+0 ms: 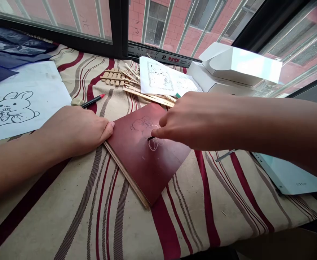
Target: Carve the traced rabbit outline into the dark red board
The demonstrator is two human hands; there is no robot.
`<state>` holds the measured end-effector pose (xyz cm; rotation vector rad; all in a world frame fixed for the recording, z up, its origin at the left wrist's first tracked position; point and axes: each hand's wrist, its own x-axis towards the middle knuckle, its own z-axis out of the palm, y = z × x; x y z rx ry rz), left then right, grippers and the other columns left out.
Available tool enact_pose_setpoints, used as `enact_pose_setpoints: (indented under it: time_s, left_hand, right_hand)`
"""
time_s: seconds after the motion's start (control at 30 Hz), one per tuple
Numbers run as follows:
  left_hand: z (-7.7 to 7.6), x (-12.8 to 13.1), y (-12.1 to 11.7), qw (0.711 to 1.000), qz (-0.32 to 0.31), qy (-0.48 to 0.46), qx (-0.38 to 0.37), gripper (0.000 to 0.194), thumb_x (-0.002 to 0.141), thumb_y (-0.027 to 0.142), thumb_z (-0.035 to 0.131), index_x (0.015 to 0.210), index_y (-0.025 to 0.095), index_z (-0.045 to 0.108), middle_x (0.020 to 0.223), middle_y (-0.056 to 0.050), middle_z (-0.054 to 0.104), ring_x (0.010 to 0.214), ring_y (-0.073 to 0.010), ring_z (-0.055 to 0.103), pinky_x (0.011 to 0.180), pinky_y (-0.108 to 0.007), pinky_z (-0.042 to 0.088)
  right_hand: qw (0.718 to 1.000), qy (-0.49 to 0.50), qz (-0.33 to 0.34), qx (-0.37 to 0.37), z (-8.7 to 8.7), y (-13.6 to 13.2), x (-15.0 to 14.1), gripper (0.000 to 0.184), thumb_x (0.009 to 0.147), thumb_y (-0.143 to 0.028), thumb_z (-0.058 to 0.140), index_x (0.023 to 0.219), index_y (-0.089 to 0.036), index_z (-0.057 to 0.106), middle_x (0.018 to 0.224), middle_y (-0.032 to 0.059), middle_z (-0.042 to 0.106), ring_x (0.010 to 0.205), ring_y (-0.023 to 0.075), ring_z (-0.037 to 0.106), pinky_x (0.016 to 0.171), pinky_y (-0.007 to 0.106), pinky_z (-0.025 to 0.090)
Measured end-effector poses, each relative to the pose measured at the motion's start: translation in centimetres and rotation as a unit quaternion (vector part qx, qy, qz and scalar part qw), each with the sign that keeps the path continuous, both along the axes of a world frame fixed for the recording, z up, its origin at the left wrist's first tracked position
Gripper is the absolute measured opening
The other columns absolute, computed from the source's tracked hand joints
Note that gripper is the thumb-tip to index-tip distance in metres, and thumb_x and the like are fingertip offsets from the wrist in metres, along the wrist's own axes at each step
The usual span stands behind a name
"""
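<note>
A reddish-brown square board (pixel 153 173) lies tilted on striped cloth, with a layered pale edge showing. On it are a thin dark outline of a rabbit and whitish cut lines around one part. My left hand (pixel 79 126) is closed at the board's left corner, its thumb pressed against the edge. Over the far right part of the board, my right hand (pixel 174 121) grips a slim carving tool (pixel 150 138). Its dark tip meets the surface by the pale lines, and a green end sticks out behind the knuckles. The rest of the tool is hidden in my fist.
At left lies a paper with a rabbit drawing (pixel 14 108), beside a black marker (pixel 93 100). Wooden sticks (pixel 147 95), printed sheets (pixel 161 77) and an open white box (pixel 228 72) stand near the window. A metal strip (pixel 224 156) and pale blue folder (pixel 296 173) lie right.
</note>
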<state>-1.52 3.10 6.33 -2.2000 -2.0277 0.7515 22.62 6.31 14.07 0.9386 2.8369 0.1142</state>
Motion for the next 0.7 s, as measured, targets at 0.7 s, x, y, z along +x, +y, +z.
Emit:
enact_pose_setpoints:
  time_s: [0.7]
  left_hand:
    - [0.0,-0.1,0.3,1.000,0.003,-0.012,-0.003,0.067,0.106,0.049,0.023,0.097,0.022,0.084,0.101,-0.015,0.084,0.099,-0.0393,0.079,0.082,-0.046,0.051]
  right_hand:
    - [0.711,0.399,-0.190,-0.547,-6.6,0.8,2.9,0.014,0.107,-0.028,0.063,0.103,-0.016,0.068,0.112,0.0108,0.081,0.062,0.0075,0.066,0.040,0.020,0.029]
